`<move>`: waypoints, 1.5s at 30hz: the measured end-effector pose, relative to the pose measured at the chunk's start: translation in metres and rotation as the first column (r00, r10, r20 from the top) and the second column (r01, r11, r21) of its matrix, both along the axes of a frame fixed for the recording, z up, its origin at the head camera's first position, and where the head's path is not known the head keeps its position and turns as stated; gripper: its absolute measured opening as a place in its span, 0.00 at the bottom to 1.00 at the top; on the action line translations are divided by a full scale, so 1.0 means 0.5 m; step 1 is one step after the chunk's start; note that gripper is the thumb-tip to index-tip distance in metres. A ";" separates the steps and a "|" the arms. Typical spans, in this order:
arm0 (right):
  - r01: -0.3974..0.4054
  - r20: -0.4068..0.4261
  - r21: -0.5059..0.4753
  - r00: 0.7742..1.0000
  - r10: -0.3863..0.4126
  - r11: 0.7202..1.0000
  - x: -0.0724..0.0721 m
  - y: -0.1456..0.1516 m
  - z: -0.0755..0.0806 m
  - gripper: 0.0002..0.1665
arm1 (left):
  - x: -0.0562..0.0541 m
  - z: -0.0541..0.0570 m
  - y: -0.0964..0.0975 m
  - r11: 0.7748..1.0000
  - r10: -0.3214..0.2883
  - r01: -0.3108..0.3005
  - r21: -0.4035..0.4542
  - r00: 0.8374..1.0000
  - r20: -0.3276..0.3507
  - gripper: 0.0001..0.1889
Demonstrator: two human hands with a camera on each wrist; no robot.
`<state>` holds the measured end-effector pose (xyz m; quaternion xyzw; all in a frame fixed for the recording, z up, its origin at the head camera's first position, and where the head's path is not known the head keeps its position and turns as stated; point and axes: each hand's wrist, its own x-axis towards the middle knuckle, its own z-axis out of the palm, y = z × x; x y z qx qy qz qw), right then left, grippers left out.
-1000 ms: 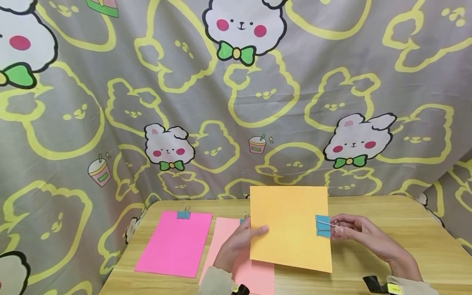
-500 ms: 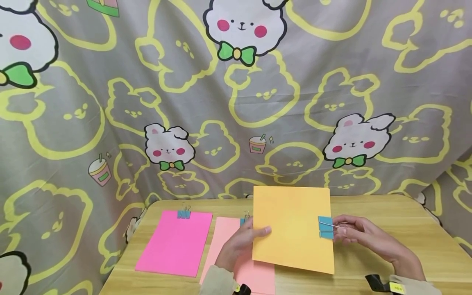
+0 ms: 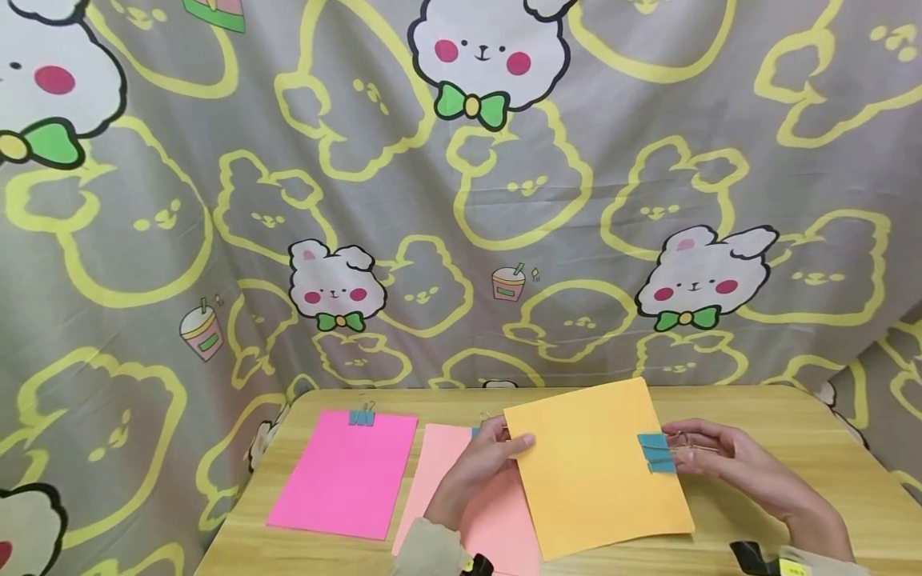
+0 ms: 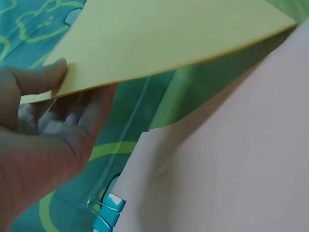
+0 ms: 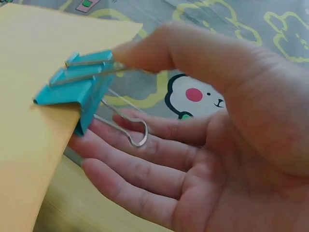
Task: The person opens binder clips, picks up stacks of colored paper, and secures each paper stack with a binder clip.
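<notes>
My left hand [image 3: 477, 464] pinches the left edge of a stack of yellow-orange paper [image 3: 591, 472], its thumb on top and the fingers underneath. The stack is held tilted above the table. A blue binder clip [image 3: 655, 454] sits clamped on the stack's right edge. My right hand [image 3: 742, 472] holds this clip; in the right wrist view, the thumb lies on the upper wire handle, while the other fingers reach beneath the clip [image 5: 89, 87] around the lower handle [image 5: 137, 135].
Bright pink paper [image 3: 346, 476] with a blue binder clip [image 3: 362, 418] on its top edge lies at the left of the wooden table [image 3: 785, 424]. Light pink paper [image 3: 500, 524], also clipped, lies partly under my left hand and the orange stack. A patterned curtain [image 3: 403, 200] hangs behind.
The orange paper has turned and tilted, its right end dropping lower and nearer. Both hands shifted slightly right with it. My right hand stays at the clip.
</notes>
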<state>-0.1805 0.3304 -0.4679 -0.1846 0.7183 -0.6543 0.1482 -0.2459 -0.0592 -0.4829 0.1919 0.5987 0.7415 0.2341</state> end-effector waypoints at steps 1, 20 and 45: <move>0.007 0.000 -0.002 1.000 -0.007 1.000 0.001 0.001 -0.001 0.22 | 0.000 0.001 0.001 1.000 0.026 -0.026 -0.012 1.000 -0.008 0.18; 0.436 -0.126 0.227 0.900 -0.417 0.871 -0.016 -0.010 0.022 0.37 | 0.039 0.016 0.028 0.960 0.018 -0.038 -0.277 0.997 -0.076 0.09; 0.146 -0.126 0.475 0.987 -0.097 0.868 -0.117 0.025 -0.020 0.32 | 0.064 -0.006 -0.022 0.918 -0.085 0.051 -0.393 0.994 -0.070 0.10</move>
